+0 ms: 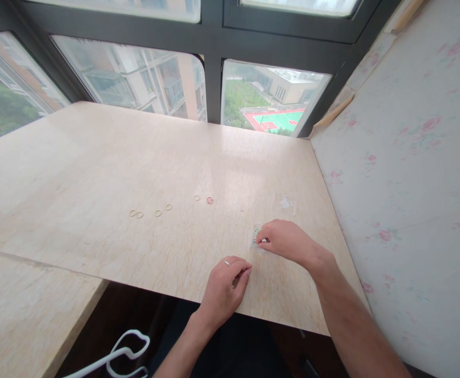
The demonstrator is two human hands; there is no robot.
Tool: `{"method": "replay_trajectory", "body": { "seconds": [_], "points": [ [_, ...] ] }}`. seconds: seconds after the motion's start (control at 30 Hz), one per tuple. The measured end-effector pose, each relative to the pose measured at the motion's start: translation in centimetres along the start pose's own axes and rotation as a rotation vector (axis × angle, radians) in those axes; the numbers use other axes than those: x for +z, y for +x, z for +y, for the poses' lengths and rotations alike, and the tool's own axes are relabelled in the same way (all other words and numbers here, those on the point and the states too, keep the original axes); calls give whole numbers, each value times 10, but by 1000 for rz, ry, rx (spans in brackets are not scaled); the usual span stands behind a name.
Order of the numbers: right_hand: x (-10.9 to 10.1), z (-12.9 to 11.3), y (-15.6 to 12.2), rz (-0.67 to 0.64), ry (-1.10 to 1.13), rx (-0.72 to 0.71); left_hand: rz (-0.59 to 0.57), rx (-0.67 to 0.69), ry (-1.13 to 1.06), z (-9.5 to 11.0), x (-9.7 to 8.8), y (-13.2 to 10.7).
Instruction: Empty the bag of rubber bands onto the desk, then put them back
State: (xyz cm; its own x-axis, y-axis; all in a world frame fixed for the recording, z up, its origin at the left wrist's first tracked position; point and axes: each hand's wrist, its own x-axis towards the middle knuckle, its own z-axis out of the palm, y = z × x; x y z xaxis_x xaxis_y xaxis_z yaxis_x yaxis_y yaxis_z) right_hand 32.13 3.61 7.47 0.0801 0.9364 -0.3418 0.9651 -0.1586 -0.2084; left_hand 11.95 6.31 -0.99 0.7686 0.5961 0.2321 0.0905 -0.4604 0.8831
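Observation:
My right hand [287,239] reaches over a small clear container [255,244], its thumb and forefinger pinched together at the opening. Inside the container are small greenish loops [257,231], partly covered by my fingers. Whether the fingertips grip one of them is too small to tell. Closer to the counter's front edge, my left hand [230,283] rests with thumb and fingers brought together; anything between them is hidden. Left of the hands lie several thin yellow rings [169,207], like small rubber bands. Overlapping red rings [210,200] lie beside the rightmost yellow one.
A flat clear plastic piece [286,202] lies beyond my right hand on the marble-look counter [96,173]. A wallpapered wall [403,157] bounds the right, dark window frames [214,89] the back. Below the front edge a white curved rail [129,354] shows.

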Motion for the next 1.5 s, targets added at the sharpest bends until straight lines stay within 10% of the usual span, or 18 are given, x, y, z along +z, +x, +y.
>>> {"method": "replay_trajectory", "body": {
  "seconds": [1.5],
  "points": [
    [14, 5, 11, 14, -220, -260, -6, 9, 45, 0, 0, 0]
  ]
}}
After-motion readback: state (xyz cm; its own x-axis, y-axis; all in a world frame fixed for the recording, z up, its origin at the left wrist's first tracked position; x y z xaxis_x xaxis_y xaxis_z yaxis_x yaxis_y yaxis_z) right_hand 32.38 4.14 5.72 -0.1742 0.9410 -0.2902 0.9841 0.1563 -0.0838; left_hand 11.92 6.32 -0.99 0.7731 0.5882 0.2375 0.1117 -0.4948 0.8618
